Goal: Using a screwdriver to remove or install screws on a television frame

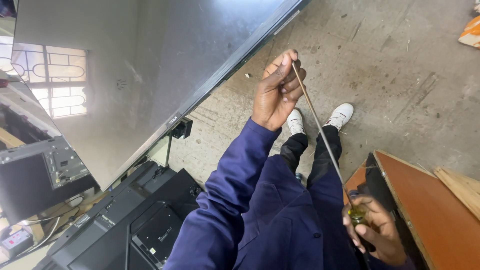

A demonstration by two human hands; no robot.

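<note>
Grey concrete floor, leaning flat screen, both hands' grip pinching long screwdriver, wooden board beside.

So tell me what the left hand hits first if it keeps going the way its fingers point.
Likely the bare concrete floor: the left hand, pinching the thin rod, points up-frame past the screen's edge. Depth is unclear.

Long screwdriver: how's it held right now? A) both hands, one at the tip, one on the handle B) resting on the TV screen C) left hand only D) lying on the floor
A: the left hand pinches the tip of the screwdriver, while the right hand grips its yellowish handle.
</note>
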